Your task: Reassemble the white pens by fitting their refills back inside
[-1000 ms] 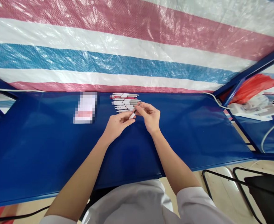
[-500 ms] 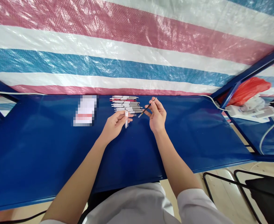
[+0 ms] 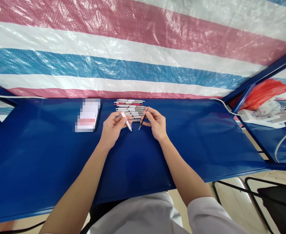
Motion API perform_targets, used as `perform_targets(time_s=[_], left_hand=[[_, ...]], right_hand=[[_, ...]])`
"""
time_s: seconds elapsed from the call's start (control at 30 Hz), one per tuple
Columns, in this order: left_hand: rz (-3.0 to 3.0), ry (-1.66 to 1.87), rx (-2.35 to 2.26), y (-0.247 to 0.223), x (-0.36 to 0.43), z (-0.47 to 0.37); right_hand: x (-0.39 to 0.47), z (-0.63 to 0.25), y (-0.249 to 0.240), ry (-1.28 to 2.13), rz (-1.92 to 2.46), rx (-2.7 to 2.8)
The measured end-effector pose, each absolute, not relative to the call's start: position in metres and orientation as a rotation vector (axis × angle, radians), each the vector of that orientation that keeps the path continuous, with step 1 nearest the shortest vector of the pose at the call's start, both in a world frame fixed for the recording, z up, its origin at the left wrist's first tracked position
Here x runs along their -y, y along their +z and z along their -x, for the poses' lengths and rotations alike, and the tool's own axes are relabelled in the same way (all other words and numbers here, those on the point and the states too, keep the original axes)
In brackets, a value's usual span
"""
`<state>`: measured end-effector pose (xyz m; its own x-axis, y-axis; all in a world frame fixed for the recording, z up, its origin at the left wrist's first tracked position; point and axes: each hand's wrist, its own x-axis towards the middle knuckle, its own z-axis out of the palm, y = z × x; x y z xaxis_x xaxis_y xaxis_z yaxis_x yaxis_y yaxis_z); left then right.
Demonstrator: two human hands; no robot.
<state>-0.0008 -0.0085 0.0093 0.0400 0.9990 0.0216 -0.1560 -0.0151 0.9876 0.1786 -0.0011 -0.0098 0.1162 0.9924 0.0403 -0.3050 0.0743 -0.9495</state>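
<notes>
My left hand [image 3: 112,128] is closed around a white pen barrel [image 3: 126,121], held tilted between thumb and fingers with its narrower end pointing down toward me. Between the thumb and fingertips of my right hand [image 3: 156,122] is a dark pen refill [image 3: 143,120], its clear-looking end slanting down to the left. Barrel and refill are apart. Just behind both hands lies a row of several pens [image 3: 130,106], mostly white and grey with one red; my fingers hide part of the nearest ones.
A blurred-out white box [image 3: 88,113] lies on the blue table [image 3: 138,162] to the left. Striped plastic sheeting [image 3: 133,42] hangs behind. Beyond the frame at right are a red bag [image 3: 267,94] and cables. A chair [image 3: 245,195] stands at lower right.
My right hand has moved left and slightly down with the refill, closer to the left hand. My left hand has shifted a little left and turned the barrel from upright to slanted.
</notes>
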Motion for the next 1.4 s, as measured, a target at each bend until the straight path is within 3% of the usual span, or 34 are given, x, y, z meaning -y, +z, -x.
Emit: perform_targets(time_s=[0.7,1.4], left_hand=[[-1.232,1.286,-1.013,0.004,0.01,0.001],[-1.745,1.254,-1.067,0.001,0.021,-0.006]], right_hand=[[0.007,-0.175,0.001,1.14,1.075,0.914],[0.004,-0.175,-0.004,1.133,1.048,0.914]])
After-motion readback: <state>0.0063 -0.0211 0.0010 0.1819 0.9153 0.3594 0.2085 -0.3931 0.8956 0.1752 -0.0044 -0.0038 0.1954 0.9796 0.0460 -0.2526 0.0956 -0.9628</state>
